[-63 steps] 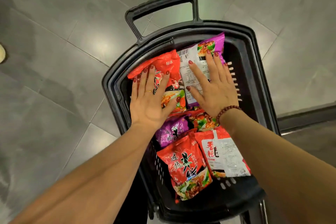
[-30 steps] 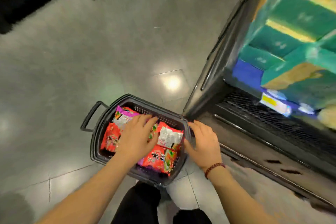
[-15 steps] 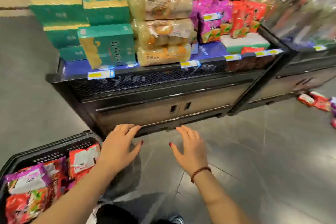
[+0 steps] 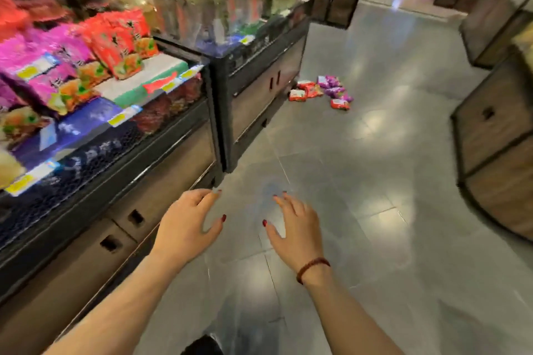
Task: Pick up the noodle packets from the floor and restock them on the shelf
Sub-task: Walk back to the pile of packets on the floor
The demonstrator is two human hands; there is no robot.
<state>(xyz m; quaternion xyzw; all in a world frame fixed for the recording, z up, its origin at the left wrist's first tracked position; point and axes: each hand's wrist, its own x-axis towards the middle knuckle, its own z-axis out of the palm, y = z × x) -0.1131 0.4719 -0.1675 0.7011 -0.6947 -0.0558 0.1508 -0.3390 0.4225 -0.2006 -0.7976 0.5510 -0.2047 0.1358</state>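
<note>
On the floor (image 4: 375,181), red and purple noodle packets (image 4: 321,92) lie heaped.

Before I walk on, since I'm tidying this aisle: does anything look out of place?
Yes: a scatter of red and purple noodle packets lies on the floor by the foot of the farther shelf unit, some overlapping. Matching packets stand on the nearer shelf, so these look dropped.
</note>
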